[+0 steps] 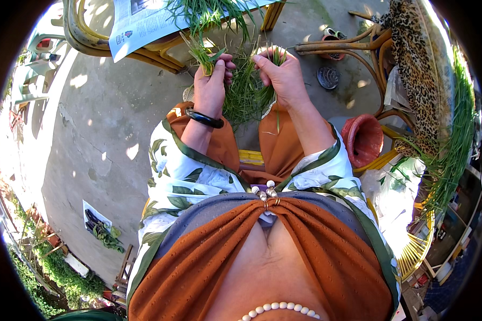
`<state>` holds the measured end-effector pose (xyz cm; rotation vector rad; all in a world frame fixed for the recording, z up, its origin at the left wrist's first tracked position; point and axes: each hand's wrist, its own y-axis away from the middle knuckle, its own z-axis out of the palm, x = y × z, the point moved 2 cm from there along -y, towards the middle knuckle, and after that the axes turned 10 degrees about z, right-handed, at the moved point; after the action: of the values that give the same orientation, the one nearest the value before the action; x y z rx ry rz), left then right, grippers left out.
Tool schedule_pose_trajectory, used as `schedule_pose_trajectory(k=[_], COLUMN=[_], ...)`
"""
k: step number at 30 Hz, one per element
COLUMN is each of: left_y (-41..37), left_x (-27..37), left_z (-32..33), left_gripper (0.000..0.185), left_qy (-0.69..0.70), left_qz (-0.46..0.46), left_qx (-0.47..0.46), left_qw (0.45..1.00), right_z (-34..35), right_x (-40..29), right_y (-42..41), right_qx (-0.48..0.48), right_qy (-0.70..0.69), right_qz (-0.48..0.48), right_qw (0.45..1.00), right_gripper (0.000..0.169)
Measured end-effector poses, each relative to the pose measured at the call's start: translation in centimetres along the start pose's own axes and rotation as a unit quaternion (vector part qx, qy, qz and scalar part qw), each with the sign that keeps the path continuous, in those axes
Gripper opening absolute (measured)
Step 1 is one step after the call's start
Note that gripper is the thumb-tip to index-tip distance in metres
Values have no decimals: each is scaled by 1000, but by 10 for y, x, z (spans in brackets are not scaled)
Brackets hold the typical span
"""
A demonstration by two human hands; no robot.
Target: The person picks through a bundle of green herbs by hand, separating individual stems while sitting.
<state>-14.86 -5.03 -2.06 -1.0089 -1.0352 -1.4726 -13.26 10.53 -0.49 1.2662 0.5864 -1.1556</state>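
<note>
My left hand (pixel 211 90), with a dark bangle on its wrist, grips a small bunch of green stalks (pixel 201 54) that look like garlic chives. To its right, my right hand (pixel 285 80) pinches several thin green blades (pixel 279 56), some hanging down below the palm. The two hands are a short gap apart, above my knees. Below and between them lies a loose heap of long green blades (pixel 243 96) at my feet. Beyond the hands, more greens (pixel 209 18) rest on a printed newspaper sheet (pixel 140 30).
The newspaper covers a rattan table (pixel 78 28). On my right stand a rattan chair with leopard-print cloth (pixel 411 64), a red pot (pixel 361 140), a round shiny dish (pixel 327 78) and a long pile of greens (pixel 452 164). Dark eggplants (pixel 94 220) lie on the concrete at left.
</note>
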Motion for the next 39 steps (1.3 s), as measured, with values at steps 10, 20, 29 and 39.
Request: schedule_pose_trajectory(k=[10, 20, 29, 39], left_y=[4, 5, 5, 5], left_x=[-2, 3, 8, 13], left_z=[9, 6, 8, 10], left_gripper=[17, 14, 9, 10], left_qy=[-29, -10, -41, -29], left_qz=[15, -47, -63, -38], left_qx=[-70, -69, -92, -84], left_qw=[997, 996, 993, 995], right_z=[4, -4, -9, -4], right_x=[4, -3, -5, -3], right_y=[3, 2, 1, 0], right_qx=[-24, -71, -77, -96], right_qy=[41, 177, 199, 122], right_qz=[-16, -42, -22, 3], right_qw=[999, 981, 977, 988], right_gripper=[7, 10, 11, 8])
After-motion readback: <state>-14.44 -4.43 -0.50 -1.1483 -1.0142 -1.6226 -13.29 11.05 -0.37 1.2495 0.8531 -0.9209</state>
